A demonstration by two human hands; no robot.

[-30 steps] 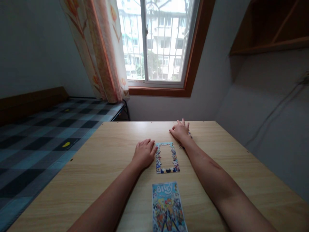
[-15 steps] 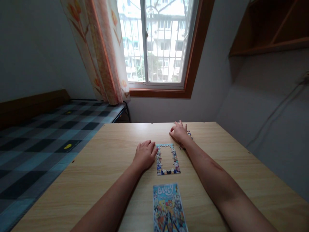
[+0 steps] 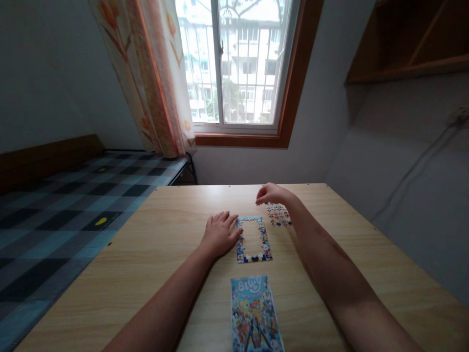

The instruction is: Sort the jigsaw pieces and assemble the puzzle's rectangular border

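A rectangular jigsaw border [image 3: 254,238], with its middle hollow, lies on the wooden table [image 3: 154,254]. My left hand [image 3: 219,233] rests flat beside its left edge, fingers stretched out and touching it. My right hand [image 3: 271,194] is lifted just above the table, its fingers pinched on something too small to make out, at the far left of a small heap of loose puzzle pieces [image 3: 278,214]. A colourful puzzle picture card [image 3: 255,313] lies nearer me, below the border.
A bed with a checked blue and grey cover [image 3: 66,205] stands left of the table. A window [image 3: 238,63] with a flowered curtain [image 3: 150,73] is behind it. A wooden shelf [image 3: 406,44] hangs on the right wall.
My right hand has risen off the heap of loose pieces and closed into a pinch, uncovering the heap. My left hand has stayed by the border.
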